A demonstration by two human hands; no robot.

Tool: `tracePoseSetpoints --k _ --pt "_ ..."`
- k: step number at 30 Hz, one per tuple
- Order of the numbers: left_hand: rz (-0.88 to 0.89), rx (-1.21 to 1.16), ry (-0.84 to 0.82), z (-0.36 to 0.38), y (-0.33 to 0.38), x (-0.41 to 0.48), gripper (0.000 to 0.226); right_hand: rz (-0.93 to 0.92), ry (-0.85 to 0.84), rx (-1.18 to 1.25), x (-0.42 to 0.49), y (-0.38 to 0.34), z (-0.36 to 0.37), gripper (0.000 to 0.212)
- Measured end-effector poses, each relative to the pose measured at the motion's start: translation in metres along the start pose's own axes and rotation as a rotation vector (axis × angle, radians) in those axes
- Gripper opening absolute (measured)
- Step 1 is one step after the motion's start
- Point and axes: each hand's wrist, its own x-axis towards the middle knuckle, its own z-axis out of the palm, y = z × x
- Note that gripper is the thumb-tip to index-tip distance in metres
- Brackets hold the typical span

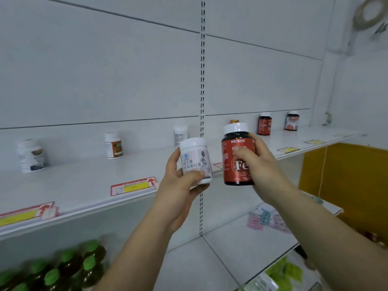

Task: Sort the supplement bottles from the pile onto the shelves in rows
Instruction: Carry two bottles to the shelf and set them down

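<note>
- A slotted metal upright runs top to bottom between the white back panels.
- Red-and-yellow price tags sit at left; pale yellow tags lie farther right.
- Dark bottles with green caps crowd the lower left corner, blurred.
- Pink slips lie at lower right, near green packets.
- A yellow panel stands at right, behind a thin cord.

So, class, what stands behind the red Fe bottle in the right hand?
Behind the red Fe bottle, only another bottle's orange cap shows on the shelf; its body and label are covered.
</note>
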Motion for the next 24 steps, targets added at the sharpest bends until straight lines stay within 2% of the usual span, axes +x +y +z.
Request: tracePoseSetpoints --k 6,10,15,19,21,24 --pt "0.018 0.070 0.120 0.012 -0.020 0.051 0.063 -0.002 -0.059 0.020 0.079 0.015 -0.023 0.031" --pt "0.046 0.132 0.195 0.007 -0.012 0.069 0.057 0.020 -0.164 0.041 0.126 0.028 -0.023 0.041" --pt "0.063 0.432 0.361 0.022 -0.020 0.084 0.053 0.068 -0.331 0.077 0.172 0.050 -0.032 0.049" --pt "0.012 0.584 0.526 0.043 -0.036 0.104 0.048 0.078 -0.453 0.066 0.198 0.060 -0.052 0.052" --pt "0.027 0.584 0.581 0.046 -0.038 0.110 0.051 0.075 -0.469 0.060 0.206 0.063 -0.057 0.050" --pt "0.044 0.736 0.656 0.052 -0.045 0.120 0.060 0.100 -0.523 0.078 0.215 0.066 -0.065 0.051"
